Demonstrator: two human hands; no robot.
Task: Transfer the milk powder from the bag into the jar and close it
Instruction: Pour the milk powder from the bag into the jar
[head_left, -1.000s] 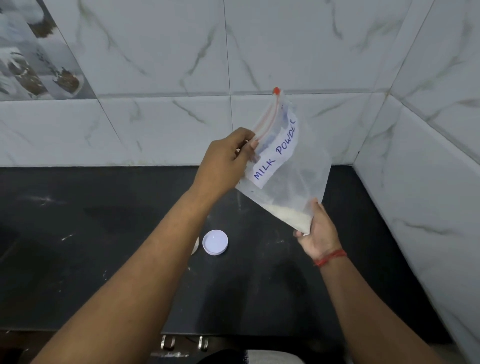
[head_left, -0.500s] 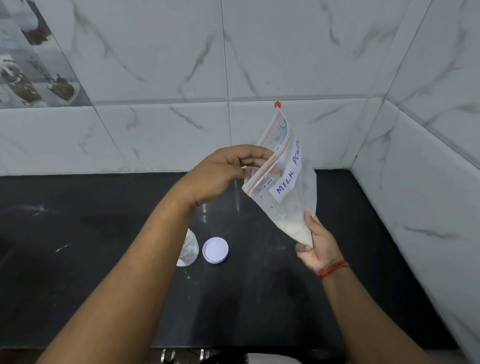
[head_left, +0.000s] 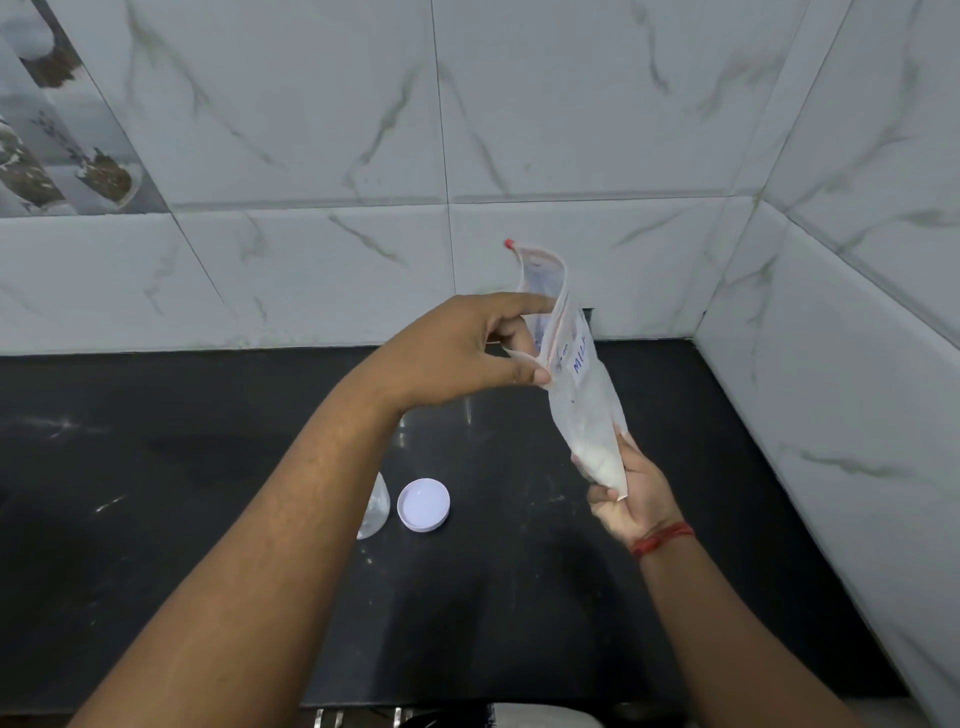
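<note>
Right of the frame's centre, the clear zip bag (head_left: 582, 395) hangs upright, white milk powder (head_left: 602, 460) settled low. At its mouth the left hand (head_left: 457, 353) pinches one edge; the right hand (head_left: 631, 493) grips the bottom corner. Lower down, the jar (head_left: 375, 512) stands beside the white lid (head_left: 423, 504) on the black counter (head_left: 156, 493).

Black glossy stone countertop (head_left: 519, 597), set into a corner of white marble-look wall tiles (head_left: 311, 156). Faint pale smears and specks on the dark surface, mostly left side. On it: a round white plastic lid (head_left: 423, 504), lying flat with its inside facing up, and just left of it a clear glass jar (head_left: 375, 512), mostly hidden behind a forearm.
</note>
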